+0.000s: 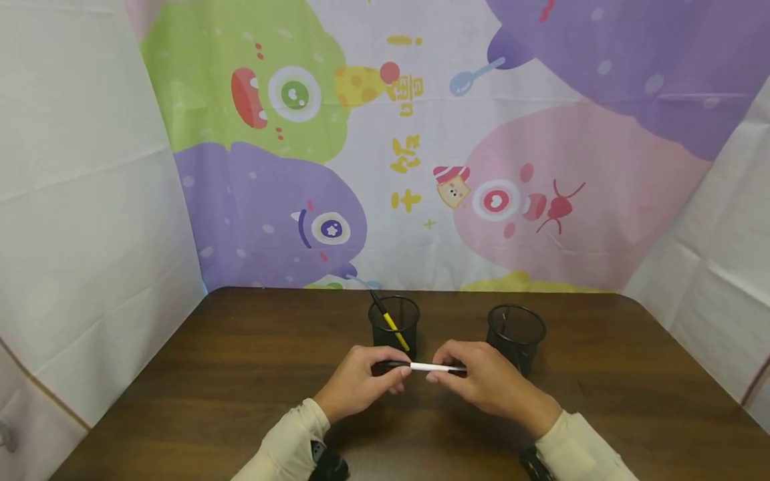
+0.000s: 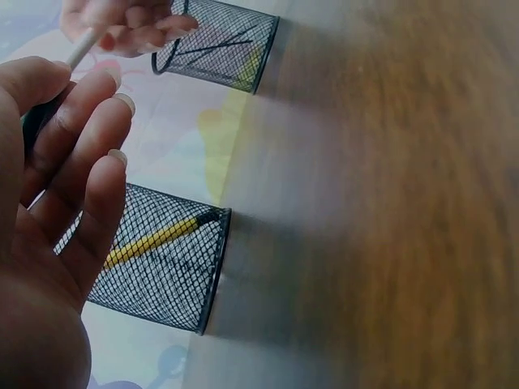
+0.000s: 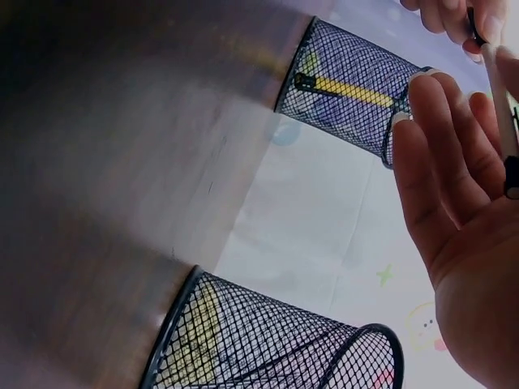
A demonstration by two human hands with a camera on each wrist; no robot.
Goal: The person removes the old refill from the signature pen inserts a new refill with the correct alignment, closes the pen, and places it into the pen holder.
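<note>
Level above the table, a white pen (image 1: 427,367) with black ends is held between both hands. Thumb and fingers of the left hand (image 1: 359,379) pinch its black left part. At the other end, the right hand (image 1: 490,382) pinches the pen near its black tip. In the right wrist view the white barrel (image 3: 501,105) runs along the right hand, whose other fingers (image 3: 442,130) extend loosely. Just behind the left hand stands a black mesh pen holder (image 1: 379,337) with a yellow and black pen (image 1: 394,325) leaning in it.
Behind the right hand is a second black mesh pen holder (image 1: 522,351), upright on the brown wooden table (image 1: 271,361). A cartoon-printed cloth (image 1: 415,247) hangs along the table's back edge. White cloth walls (image 1: 90,167) close in both sides.
</note>
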